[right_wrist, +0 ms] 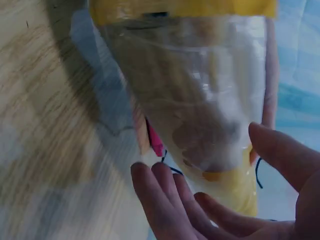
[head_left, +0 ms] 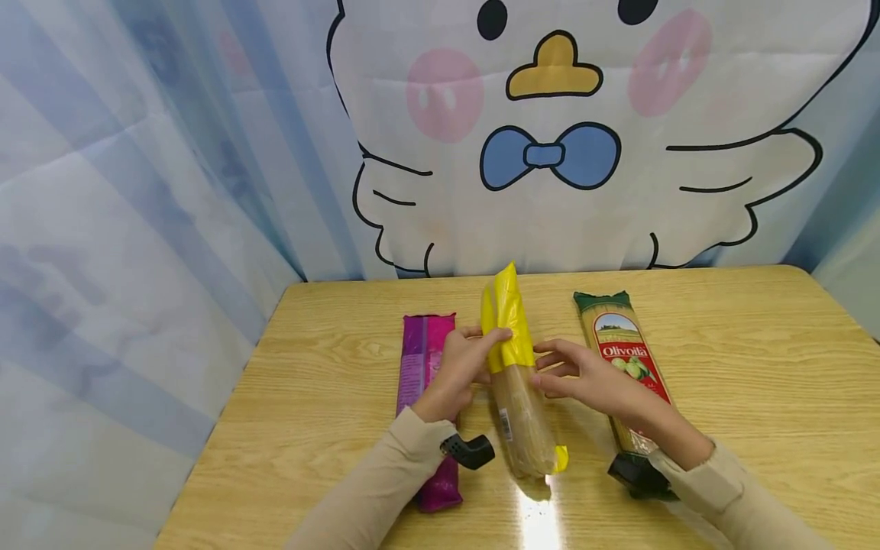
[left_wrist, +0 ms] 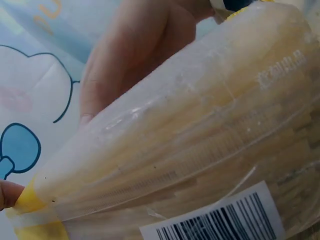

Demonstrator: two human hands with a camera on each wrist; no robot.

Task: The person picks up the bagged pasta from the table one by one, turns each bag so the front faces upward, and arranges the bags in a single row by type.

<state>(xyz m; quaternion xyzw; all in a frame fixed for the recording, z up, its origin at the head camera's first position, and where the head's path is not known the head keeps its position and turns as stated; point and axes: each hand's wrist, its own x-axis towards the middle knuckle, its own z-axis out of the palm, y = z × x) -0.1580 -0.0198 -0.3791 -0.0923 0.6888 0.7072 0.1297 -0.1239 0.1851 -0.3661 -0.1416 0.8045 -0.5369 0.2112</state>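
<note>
A long clear bag of dried noodles (head_left: 522, 420), its upper part yellow, is held tilted over the middle of the table. My left hand (head_left: 462, 367) grips its yellow part from the left, thumb across the front. A barcode label shows on the bag (left_wrist: 190, 150) in the left wrist view. At the bag's right side is my right hand (head_left: 577, 374), its fingers spread and loosely bent. In the right wrist view its thumb (right_wrist: 280, 150) overlaps the bag's edge; whether it touches is unclear.
A purple and magenta packet (head_left: 412, 374) lies on the wooden table (head_left: 330, 428) to the left, partly under my left arm. On the right lies a red and green Olivoilà spaghetti pack (head_left: 619, 344), partly covered by my right arm. A printed curtain (head_left: 550, 221) hangs behind.
</note>
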